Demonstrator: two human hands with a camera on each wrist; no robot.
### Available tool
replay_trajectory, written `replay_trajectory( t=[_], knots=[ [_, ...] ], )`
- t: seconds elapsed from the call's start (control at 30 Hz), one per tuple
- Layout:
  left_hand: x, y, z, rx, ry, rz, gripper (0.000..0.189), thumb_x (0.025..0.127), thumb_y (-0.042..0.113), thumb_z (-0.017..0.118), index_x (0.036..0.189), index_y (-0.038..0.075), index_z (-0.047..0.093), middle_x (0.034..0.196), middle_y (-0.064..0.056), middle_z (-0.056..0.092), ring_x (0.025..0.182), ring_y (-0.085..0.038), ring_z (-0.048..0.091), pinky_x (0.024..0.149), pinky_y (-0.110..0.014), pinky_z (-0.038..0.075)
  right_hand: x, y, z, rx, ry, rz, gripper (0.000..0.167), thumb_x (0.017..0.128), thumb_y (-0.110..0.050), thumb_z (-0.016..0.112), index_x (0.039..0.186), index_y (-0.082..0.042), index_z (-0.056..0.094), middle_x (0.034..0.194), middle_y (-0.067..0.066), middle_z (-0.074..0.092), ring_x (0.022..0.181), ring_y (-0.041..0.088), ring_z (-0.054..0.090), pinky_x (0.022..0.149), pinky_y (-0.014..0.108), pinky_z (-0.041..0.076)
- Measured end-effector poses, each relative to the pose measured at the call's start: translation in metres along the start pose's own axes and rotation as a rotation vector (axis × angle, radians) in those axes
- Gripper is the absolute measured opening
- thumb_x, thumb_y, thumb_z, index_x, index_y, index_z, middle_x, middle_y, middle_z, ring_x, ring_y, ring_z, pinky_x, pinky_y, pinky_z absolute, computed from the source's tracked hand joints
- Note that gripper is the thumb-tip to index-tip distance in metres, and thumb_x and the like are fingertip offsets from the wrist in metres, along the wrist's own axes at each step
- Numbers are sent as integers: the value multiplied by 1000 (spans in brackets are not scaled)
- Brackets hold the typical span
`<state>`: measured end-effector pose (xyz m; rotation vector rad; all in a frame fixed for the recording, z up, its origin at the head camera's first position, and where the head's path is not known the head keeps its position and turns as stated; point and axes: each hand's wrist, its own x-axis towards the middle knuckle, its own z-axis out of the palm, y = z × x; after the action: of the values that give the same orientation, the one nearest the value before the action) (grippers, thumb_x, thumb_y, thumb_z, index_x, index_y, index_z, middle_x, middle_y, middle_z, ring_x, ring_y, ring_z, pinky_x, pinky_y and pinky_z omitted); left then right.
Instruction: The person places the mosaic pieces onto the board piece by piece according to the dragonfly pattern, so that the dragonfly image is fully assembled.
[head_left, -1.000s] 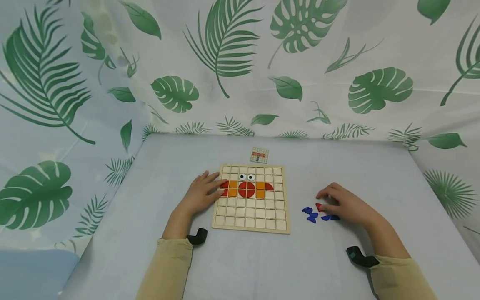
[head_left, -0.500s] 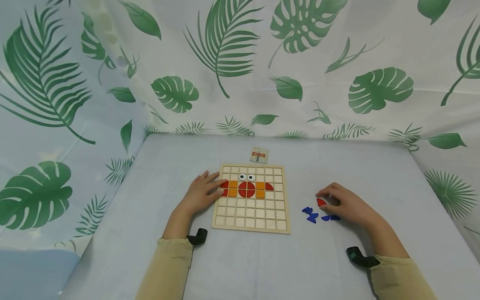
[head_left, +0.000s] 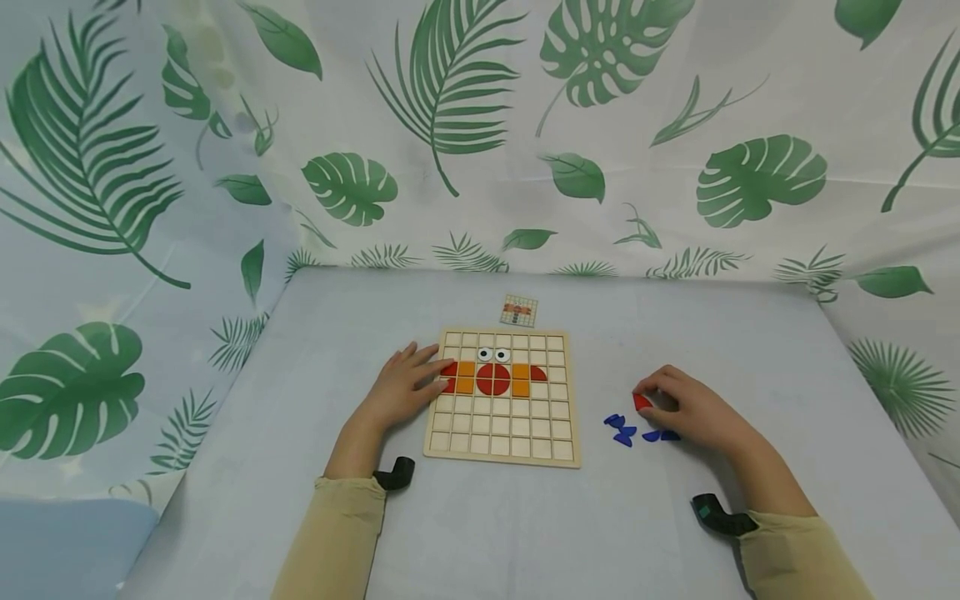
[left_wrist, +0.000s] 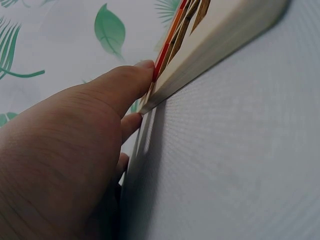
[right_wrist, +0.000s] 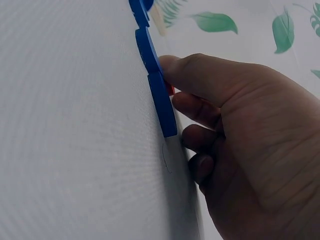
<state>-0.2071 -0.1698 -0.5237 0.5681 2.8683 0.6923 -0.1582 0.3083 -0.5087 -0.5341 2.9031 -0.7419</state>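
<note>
My left hand (head_left: 400, 388) rests at the left edge of a wooden grid board (head_left: 480, 427), fingertips over its rim and a red tile. In the left wrist view the thumb lies on the board's edge. Right of the board, my right hand (head_left: 692, 410) pinches a red quarter-circle tile (head_left: 641, 402) between thumb and fingers. Several blue tiles (head_left: 622, 435) lie on the table just below and beside that hand. The board carries two eye tiles (head_left: 493, 355), a red circle (head_left: 492, 379), orange squares (head_left: 521, 388) and a red quarter tile (head_left: 537, 373) at right.
A small pattern card (head_left: 519, 310) lies behind the board, showing a figure on a grid. The table (head_left: 585, 525) has a pale cloth cover. Leaf-print curtains (head_left: 630, 192) stand at the back and sides. Each wrist wears a black camera mount (head_left: 720, 515).
The red quarter-circle tile has risen and turned slightly in my right fingers, away from the blue tiles. My left hand and the board have stayed put.
</note>
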Motion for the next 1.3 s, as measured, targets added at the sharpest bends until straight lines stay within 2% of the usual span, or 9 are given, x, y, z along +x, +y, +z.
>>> replay_trajectory(
  t=[0.43,0.73,0.87,1.07,1.3],
  knots=[
    [-2,0,-3,2,-4,-5,47,100,49,52,144,35,51,161,1,34,154,-33,14,126,-53,8,5,-7,-3,-3,-5,32,22,91,-28,72,111,-20,67,107,-4,59,92,14,52,78,30,51],
    [-1,-1,-1,14,-5,-12,47,100,49,52,145,36,51,161,1,33,154,-33,14,126,-53,9,13,-32,-10,15,-8,41,23,89,-21,74,111,-16,68,102,0,58,87,16,51,70,25,48],
    [0,-1,0,12,-18,-24,47,100,51,51,145,37,50,162,2,32,155,-31,12,127,-52,7,21,-43,-8,19,-6,29,22,89,-20,74,110,-15,68,99,0,57,86,16,49,67,24,46],
    [0,0,-1,8,-24,-29,48,99,51,51,145,37,50,162,2,32,155,-31,11,127,-51,7,39,-63,-1,35,-3,5,23,89,-20,74,110,-16,67,101,0,58,87,16,51,70,28,48],
    [0,0,-1,-3,-18,-27,48,99,51,51,145,37,50,162,3,31,155,-30,11,127,-51,7,61,-86,6,49,-39,-6,25,89,-24,74,112,-16,67,102,0,58,84,16,51,70,28,48]
  ],
)
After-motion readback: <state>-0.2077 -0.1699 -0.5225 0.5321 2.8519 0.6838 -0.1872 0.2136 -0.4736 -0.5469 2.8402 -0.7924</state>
